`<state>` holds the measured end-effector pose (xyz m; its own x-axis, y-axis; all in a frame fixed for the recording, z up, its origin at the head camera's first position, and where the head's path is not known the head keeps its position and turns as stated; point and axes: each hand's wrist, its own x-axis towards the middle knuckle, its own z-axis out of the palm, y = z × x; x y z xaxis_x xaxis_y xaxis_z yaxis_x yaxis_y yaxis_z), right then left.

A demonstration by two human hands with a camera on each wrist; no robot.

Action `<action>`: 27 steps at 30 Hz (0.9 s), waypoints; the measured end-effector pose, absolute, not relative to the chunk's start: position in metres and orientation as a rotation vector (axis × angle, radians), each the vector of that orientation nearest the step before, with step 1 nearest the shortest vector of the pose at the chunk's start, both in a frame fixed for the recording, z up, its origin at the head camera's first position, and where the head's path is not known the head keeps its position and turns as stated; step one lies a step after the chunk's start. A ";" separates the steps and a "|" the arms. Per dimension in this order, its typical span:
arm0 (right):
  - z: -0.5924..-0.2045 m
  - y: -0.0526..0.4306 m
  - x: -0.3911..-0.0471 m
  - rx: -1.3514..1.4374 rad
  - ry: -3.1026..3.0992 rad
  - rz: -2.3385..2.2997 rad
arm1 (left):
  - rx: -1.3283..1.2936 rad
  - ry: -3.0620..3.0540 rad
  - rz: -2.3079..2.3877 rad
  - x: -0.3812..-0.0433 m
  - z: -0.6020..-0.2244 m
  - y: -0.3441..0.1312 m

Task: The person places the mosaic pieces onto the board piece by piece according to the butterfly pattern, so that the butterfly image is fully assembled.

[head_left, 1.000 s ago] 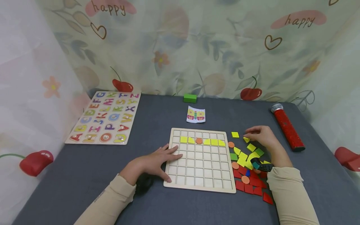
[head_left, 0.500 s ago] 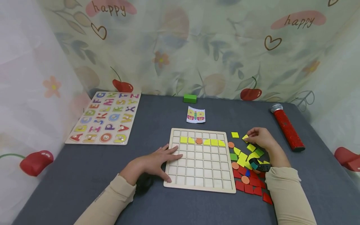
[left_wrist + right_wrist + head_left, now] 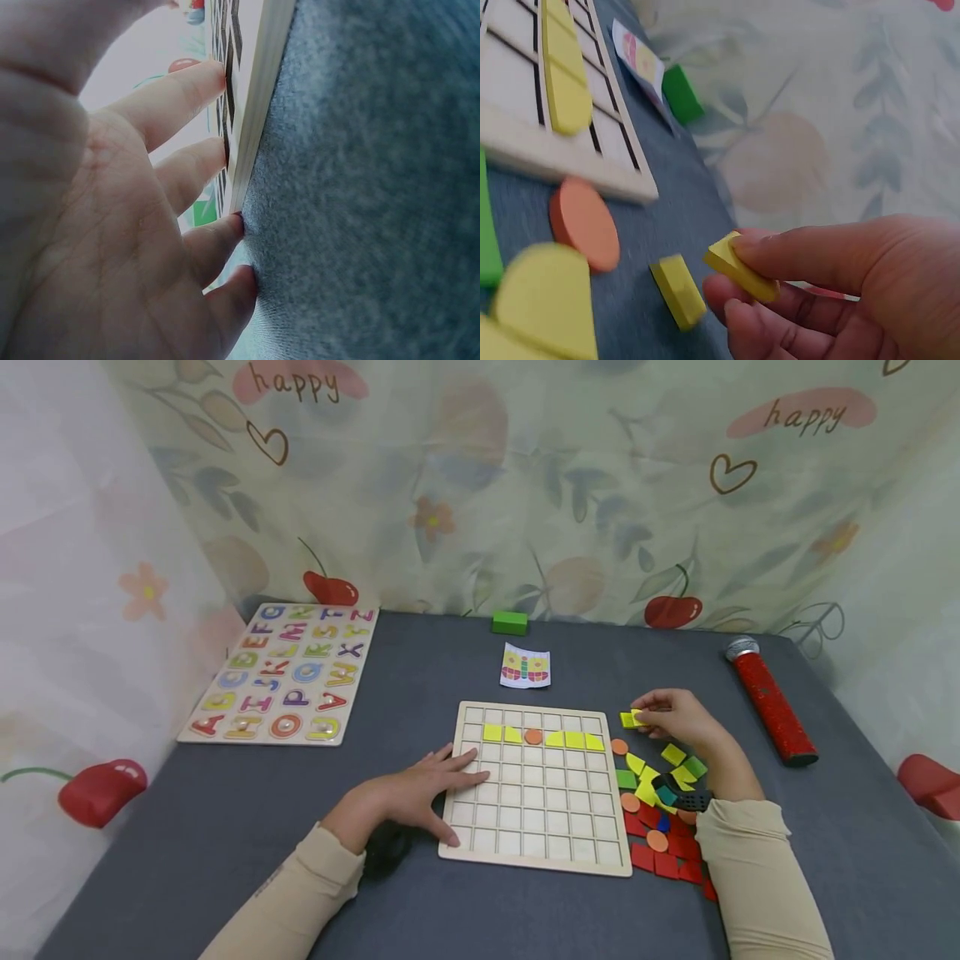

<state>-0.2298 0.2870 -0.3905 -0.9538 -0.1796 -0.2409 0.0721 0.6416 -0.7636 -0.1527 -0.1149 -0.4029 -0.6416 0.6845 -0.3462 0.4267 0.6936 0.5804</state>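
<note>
"What are you holding, and where?"

"I'm pinching a yellow piece (image 3: 735,271) in my right hand (image 3: 678,720), near a loose yellow tile (image 3: 679,294) beyond the right edge of the grid board (image 3: 533,796)."

"And your left hand (image 3: 412,793)?"

"It's resting at the board's left edge, fingers spreading wide, gripping nothing."

"How are you judging the piece?"

"I'm guessing light, stiff and hardly fragile, though perhaps slippery if I'm being careless. I'm favouring opposite edges for a hold."

"What are you counting?"

"On the board, five yellow shapes (image 3: 573,740) and one orange disc (image 3: 533,737) are sharing a row. Alongside, I'm seeing four loose discs (image 3: 657,841) and two green pieces (image 3: 626,779). The red pieces (image 3: 666,865) and remaining yellow ones are lying partly hidden, so I'm not managing their totals. Farther back, one green block (image 3: 510,623) and one picture card (image 3: 525,667) are sitting."
</note>
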 end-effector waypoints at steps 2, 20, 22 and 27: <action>-0.390 0.278 -0.233 -0.119 2.573 -1.197 | 0.853 2.350 0.614 -0.153 -0.403 -0.115; -0.395 0.167 -0.252 -0.383 2.410 -1.372 | 0.855 2.342 0.606 -0.153 -0.402 -0.114; -0.397 0.156 -0.253 -0.387 2.389 -1.379 | 0.849 2.344 0.598 -0.153 -0.401 -0.114; -0.407 0.129 -0.257 -0.404 2.326 -1.419 | 0.837 2.349 0.581 -0.153 -0.402 -0.113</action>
<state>-0.2574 0.1287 -0.4067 -0.8846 -0.4330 -0.1732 -0.0442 0.4475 -0.8932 -0.1533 -0.1135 -0.4015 -0.6399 0.6752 -0.3669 0.4261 0.7092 0.5618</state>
